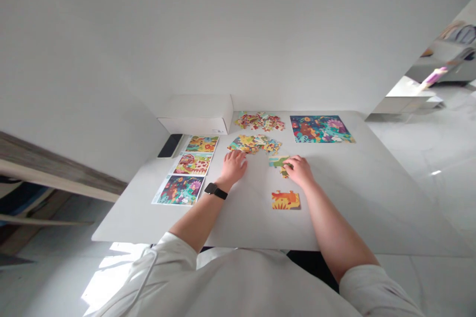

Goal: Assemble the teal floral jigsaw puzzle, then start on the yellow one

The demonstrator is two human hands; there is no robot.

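My left hand (233,166) rests palm down at the near edge of a pile of mixed jigsaw pieces (253,144), its fingers apart and reaching the closest pieces. My right hand (299,170) is bent over a small group of green and blue puzzle pieces (277,161), thumb and fingers closed at its right side on a puzzle piece; the fingers partly hide it. Nearer to me lies a joined orange and yellow section (285,200), apart from both hands. A dark watch (215,190) is on my left wrist.
Behind the pile is a second heap of reddish pieces (259,121). A finished dark-blue puzzle (320,129) lies back right. On the left are a sheet with three pictures (189,164) and a phone (170,145). A white box (195,114) stands against the wall.
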